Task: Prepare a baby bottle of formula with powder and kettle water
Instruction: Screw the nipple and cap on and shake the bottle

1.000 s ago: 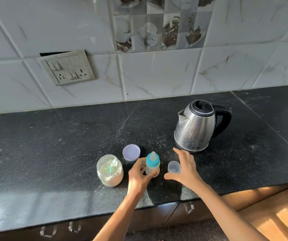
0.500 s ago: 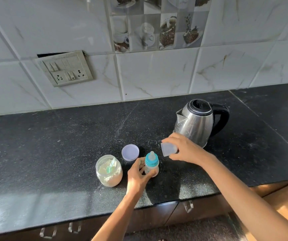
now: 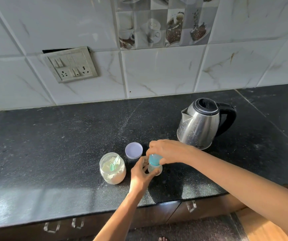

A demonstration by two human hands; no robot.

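Note:
A small baby bottle (image 3: 155,168) with a teal collar stands on the black counter (image 3: 53,153). My left hand (image 3: 140,174) grips its clear body from the left. My right hand (image 3: 167,151) sits over the bottle's top, holding the clear cap down on the teal collar; the teat is hidden under it. Left of the bottle is an open glass jar of white powder (image 3: 112,168) with a green scoop (image 3: 113,165) standing in it. The jar's lavender lid (image 3: 133,151) lies behind. A steel kettle (image 3: 201,124) with a black handle stands at the right, lid closed.
A tiled wall with a switch and socket plate (image 3: 70,65) rises behind the counter. The counter's front edge runs above dark drawers with metal handles (image 3: 78,223). Wooden floor (image 3: 264,230) shows at the lower right.
My right hand picked the clear cap up from the counter beside the bottle, lifted it, and brought it down onto the bottle's top. My left hand kept its hold on the bottle.

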